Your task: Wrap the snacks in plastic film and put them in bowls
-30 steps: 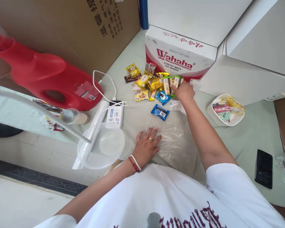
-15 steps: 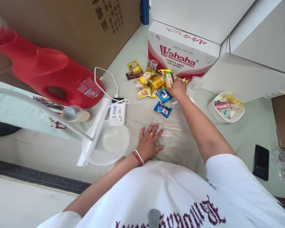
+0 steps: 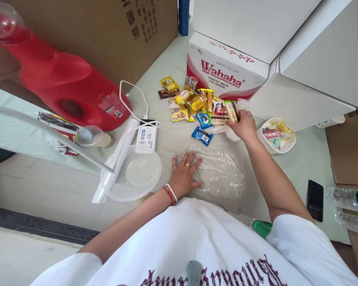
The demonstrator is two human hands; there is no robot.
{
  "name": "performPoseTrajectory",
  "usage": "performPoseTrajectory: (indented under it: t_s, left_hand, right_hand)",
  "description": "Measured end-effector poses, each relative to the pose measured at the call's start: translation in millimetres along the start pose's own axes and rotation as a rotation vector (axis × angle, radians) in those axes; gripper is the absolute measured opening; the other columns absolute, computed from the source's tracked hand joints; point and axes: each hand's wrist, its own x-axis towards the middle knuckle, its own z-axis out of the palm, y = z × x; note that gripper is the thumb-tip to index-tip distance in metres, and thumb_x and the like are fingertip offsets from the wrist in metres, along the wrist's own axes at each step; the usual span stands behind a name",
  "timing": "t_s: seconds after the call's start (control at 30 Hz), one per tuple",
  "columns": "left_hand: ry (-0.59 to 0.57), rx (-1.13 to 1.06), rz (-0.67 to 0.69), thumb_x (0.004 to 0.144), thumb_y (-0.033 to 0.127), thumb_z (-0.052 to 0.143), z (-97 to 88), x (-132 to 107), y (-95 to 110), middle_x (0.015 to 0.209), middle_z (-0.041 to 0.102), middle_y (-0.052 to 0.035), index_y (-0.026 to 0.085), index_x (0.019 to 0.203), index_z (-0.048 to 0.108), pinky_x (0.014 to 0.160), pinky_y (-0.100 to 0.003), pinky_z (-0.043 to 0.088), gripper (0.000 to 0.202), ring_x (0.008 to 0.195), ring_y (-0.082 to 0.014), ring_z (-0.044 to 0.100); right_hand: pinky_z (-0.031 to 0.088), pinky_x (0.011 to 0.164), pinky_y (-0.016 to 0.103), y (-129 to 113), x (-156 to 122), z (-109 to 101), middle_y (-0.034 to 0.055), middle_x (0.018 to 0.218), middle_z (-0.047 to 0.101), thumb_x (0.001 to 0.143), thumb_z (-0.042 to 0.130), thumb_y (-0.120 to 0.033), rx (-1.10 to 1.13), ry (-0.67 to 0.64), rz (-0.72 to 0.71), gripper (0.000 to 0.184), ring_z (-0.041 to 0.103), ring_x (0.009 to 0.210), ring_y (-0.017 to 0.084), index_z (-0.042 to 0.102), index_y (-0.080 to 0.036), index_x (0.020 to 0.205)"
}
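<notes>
- Place is looking like a home or similar lived-in room; which room is staying unclear.
- Pale green cloth is covering the surface below left hand and right hand.
- Wrapped snacks are lying ahead of left hand; drinking-water carton is standing beyond.
- Big red jug, corded white device: sitting left of left hand.
- Phone is lying right of right hand, nearer the body.
</notes>
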Motion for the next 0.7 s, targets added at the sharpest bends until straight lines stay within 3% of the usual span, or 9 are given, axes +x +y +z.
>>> performPoseTrajectory:
  t_s: [0.1, 0.17, 0.23, 0.3, 0.4, 0.5, 0.6, 0.67, 0.7]
  left_hand:
    - [0.014, 0.034, -0.010, 0.078, 0.054, 0.080, -5.9, -6, -3, 0.173, 0.020, -0.0127, 0.033, 0.161, 0.035, 0.119, -0.079, 0.001, 0.097, 0.159, -0.0411, 0.018]
    - [0.000, 0.057, -0.027, 0.080, 0.054, 0.078, -8.7, -10, -9, 0.172, 0.024, -0.0132, 0.033, 0.161, 0.033, 0.120, -0.079, -0.001, 0.095, 0.159, -0.0405, 0.019]
    - [-0.028, 0.082, -0.041, 0.082, 0.055, 0.075, -10.2, -14, -17, 0.170, 0.028, -0.0142, 0.031, 0.162, 0.031, 0.120, -0.078, -0.002, 0.095, 0.159, -0.0397, 0.020]
    - [-0.058, 0.108, -0.052, 0.081, 0.059, 0.074, -10.1, -17, -23, 0.170, 0.027, -0.0151, 0.028, 0.164, 0.028, 0.121, -0.078, -0.001, 0.099, 0.159, -0.0400, 0.019]
    - [-0.095, 0.139, -0.078, 0.076, 0.066, 0.074, -8.1, -19, -28, 0.172, 0.018, -0.0164, 0.024, 0.166, 0.022, 0.121, -0.077, 0.002, 0.112, 0.160, -0.0421, 0.014]
    - [-0.106, 0.139, -0.095, 0.074, 0.069, 0.074, -6.0, -18, -27, 0.173, 0.011, -0.0163, 0.021, 0.166, 0.018, 0.121, -0.077, 0.002, 0.119, 0.161, -0.0418, 0.011]
    - [-0.097, 0.123, -0.086, 0.074, 0.068, 0.074, -5.0, -15, -27, 0.173, 0.010, -0.0161, 0.021, 0.166, 0.017, 0.121, -0.078, 0.001, 0.118, 0.161, -0.0415, 0.012]
    - [-0.078, 0.115, -0.077, 0.074, 0.068, 0.075, -4.5, -13, -28, 0.173, 0.011, -0.0167, 0.021, 0.166, 0.018, 0.121, -0.078, 0.001, 0.119, 0.160, -0.0423, 0.013]
    - [-0.066, 0.112, -0.072, 0.074, 0.067, 0.076, -4.1, -12, -28, 0.173, 0.011, -0.0172, 0.021, 0.166, 0.018, 0.121, -0.078, 0.002, 0.119, 0.160, -0.0425, 0.013]
  right_hand:
    - [0.048, 0.099, 0.051, -4, 41, 23, 0.0220, 0.128, 0.058, 0.079, 0.076, -0.049, -0.081, -0.064, -0.092, 0.064, 0.054, 0.118, 0.038, 0.060, -0.011, 0.128]
    - [0.044, 0.106, 0.051, -8, 60, 34, 0.0225, 0.137, 0.054, 0.072, 0.085, -0.040, -0.183, -0.194, -0.256, 0.068, 0.048, 0.129, 0.039, 0.060, -0.010, 0.129]
    - [0.039, 0.110, 0.052, -8, 73, 41, 0.0221, 0.146, 0.050, 0.065, 0.090, -0.036, -0.276, -0.364, -0.331, 0.076, 0.042, 0.136, 0.040, 0.061, -0.011, 0.130]
    - [0.038, 0.110, 0.054, -5, 80, 43, 0.0209, 0.149, 0.048, 0.061, 0.093, -0.035, -0.324, -0.465, -0.293, 0.083, 0.040, 0.138, 0.041, 0.060, -0.013, 0.133]
    - [0.042, 0.105, 0.053, 4, 82, 32, 0.0186, 0.135, 0.060, 0.065, 0.091, -0.042, -0.286, -0.492, -0.173, 0.079, 0.047, 0.128, 0.040, 0.062, -0.016, 0.134]
    - [0.044, 0.099, 0.050, 16, 68, -4, 0.0171, 0.122, 0.064, 0.074, 0.083, -0.051, -0.173, -0.371, -0.139, 0.067, 0.051, 0.116, 0.037, 0.064, -0.016, 0.129]
    - [0.042, 0.098, 0.049, 23, 30, -51, 0.0174, 0.125, 0.060, 0.085, 0.072, -0.056, -0.107, -0.148, -0.192, 0.063, 0.047, 0.116, 0.035, 0.059, -0.018, 0.134]
    - [0.042, 0.095, 0.047, 20, -10, -69, 0.0163, 0.117, 0.060, 0.086, 0.070, -0.060, -0.026, -0.071, -0.335, 0.060, 0.048, 0.110, 0.033, 0.060, -0.018, 0.128]
    - [0.041, 0.094, 0.046, 15, -33, -69, 0.0146, 0.110, 0.060, 0.085, 0.069, -0.063, 0.011, -0.114, -0.438, 0.058, 0.049, 0.104, 0.032, 0.063, -0.019, 0.122]
